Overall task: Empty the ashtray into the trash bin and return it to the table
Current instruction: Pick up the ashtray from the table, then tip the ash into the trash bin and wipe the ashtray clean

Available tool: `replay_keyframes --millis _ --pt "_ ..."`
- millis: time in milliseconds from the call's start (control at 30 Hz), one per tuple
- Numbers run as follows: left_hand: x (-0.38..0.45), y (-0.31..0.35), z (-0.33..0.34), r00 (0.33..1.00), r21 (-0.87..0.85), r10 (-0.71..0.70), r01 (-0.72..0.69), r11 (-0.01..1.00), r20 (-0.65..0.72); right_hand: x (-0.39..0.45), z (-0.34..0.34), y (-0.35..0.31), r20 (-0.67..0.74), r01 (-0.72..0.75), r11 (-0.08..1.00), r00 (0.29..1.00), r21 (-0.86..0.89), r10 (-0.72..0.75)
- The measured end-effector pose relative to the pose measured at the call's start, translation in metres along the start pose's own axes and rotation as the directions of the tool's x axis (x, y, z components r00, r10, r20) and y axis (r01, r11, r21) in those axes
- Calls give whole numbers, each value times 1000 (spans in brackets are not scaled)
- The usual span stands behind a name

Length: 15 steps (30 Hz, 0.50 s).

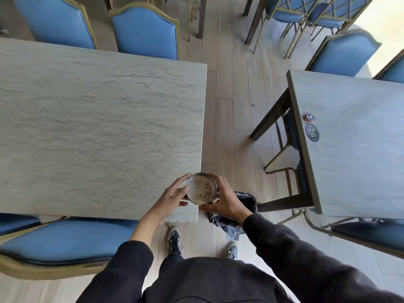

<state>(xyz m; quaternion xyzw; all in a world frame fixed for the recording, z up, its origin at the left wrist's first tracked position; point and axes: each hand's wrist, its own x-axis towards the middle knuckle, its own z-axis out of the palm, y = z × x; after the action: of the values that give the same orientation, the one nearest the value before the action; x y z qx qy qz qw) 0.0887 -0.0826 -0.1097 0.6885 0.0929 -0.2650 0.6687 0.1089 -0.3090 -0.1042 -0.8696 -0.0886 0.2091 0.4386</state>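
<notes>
A round metal ashtray (pixel 200 189) with brownish ash inside is held over the near right corner of the grey stone-look table (pixel 98 127). My left hand (pixel 172 195) grips its left rim with fingers curled around it. My right hand (pixel 225 197) clasps its right side. The trash bin (pixel 247 204), lined with a black bag, stands on the floor just right of the table corner, partly hidden under my right hand and sleeve.
Blue padded chairs stand behind the table (pixel 144 29) and at its near side (pixel 65 239). A second table (pixel 358 149) with a number disc (pixel 312 132) is to the right, across a wooden-floor aisle (pixel 231 106). My shoes (pixel 174 238) are below.
</notes>
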Motion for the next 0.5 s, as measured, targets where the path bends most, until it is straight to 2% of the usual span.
replay_keyframes --millis 167,300,500 --pt "7 14 76 1000 -29 0 0 1000 2 -29 -52 42 -8 78 996 997 -51 -78" --pt "12 13 142 998 -76 -67 66 995 -11 -56 -86 85 -21 45 999 999 -19 -45" --pt "35 9 219 994 -105 -97 91 990 -48 -77 -121 136 -61 14 999 998 45 -12"
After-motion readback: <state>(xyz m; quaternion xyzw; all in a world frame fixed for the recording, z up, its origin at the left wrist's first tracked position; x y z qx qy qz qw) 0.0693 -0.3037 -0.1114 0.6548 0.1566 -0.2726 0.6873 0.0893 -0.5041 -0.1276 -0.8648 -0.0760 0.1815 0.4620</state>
